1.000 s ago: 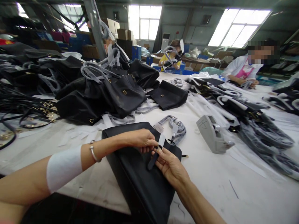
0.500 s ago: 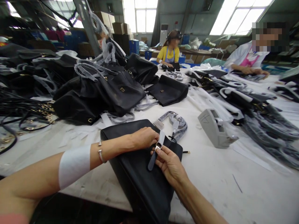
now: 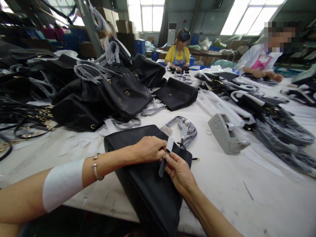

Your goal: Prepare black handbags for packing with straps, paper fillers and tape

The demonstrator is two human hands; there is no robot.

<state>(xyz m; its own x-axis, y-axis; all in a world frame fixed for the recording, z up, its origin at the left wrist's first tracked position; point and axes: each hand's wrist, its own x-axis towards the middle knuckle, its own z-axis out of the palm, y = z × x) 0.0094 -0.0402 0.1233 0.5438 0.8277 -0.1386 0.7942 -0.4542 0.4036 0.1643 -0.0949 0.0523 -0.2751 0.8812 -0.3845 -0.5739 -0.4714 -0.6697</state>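
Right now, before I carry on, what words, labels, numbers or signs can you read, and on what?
Grey tape dispenser: handwritten strokes, perhaps "H" plus another mark; not certain.
Pale tag by the wrapped strap coil: too small and blurred to read.
Gold plate on a piled black bag: too small.
Nearest black bag: no text visible.

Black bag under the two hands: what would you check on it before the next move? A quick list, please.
1. Black bag wholly on the table: not ok, its near end overhangs the edge.
2. Right hand gripping the short strap: ok.
3. Left hand at the metal fitting: ok.
4. Strap fully through the fitting: cannot tell, fingers cover it.
5. Tape dispenser apart from the bag: ok.
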